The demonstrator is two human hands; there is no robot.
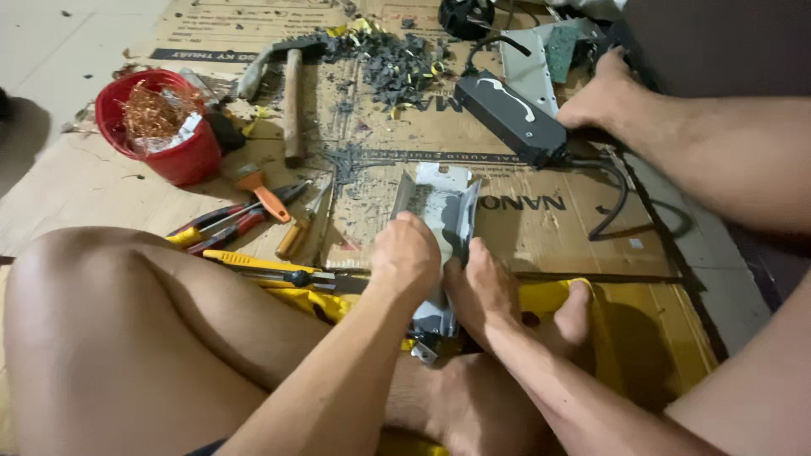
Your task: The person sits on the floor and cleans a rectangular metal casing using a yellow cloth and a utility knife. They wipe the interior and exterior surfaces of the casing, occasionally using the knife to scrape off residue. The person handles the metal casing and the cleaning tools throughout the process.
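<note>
both hands on a grey metal casing (439, 211) lying on the cardboard (541, 236) between the legs. left hand (407, 257) curled over its near end, right hand (480, 291) pinching its edge. casing looks partly pried open; debris pile (393, 63) and red bowl of copper wire (156, 122) suggest stripping well underway. another person's hand (601, 95) rests on a black box (511, 118).

1 hammer (292, 105) (1 red bucket (182, 156))
</note>
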